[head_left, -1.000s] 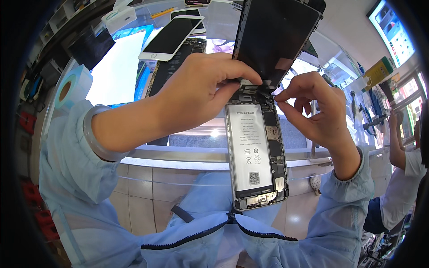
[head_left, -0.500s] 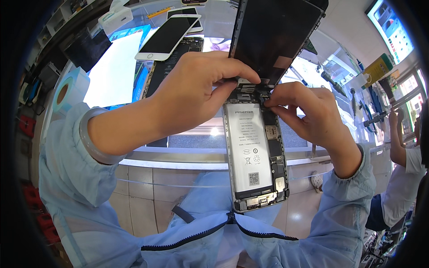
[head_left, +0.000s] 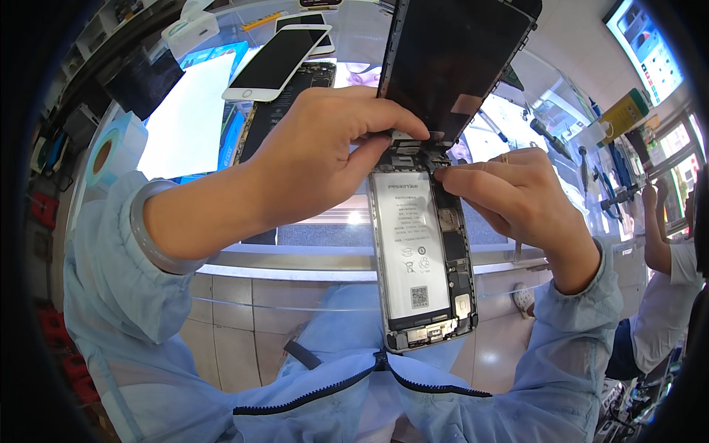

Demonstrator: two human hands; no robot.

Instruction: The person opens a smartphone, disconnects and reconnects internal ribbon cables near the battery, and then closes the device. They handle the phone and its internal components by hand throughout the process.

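**Opened smartphone held over the counter**

Here, at frame centre, the left hand [head_left: 325, 155] pinches the top edge of an opened smartphone body [head_left: 422, 258], its white battery [head_left: 410, 247] exposed. The right hand [head_left: 517, 196] grasps the hinge beneath the raised black screen panel [head_left: 458, 59].

Bright, even light across your fisheye view, sharp in the middle.

You get glare off the glass worktop [head_left: 325, 221] and a blown-out white panel [head_left: 185, 111] at upper left. Your hands cast only soft shadows. Straight edges bow toward the rim, where the corners go black and detail smears.
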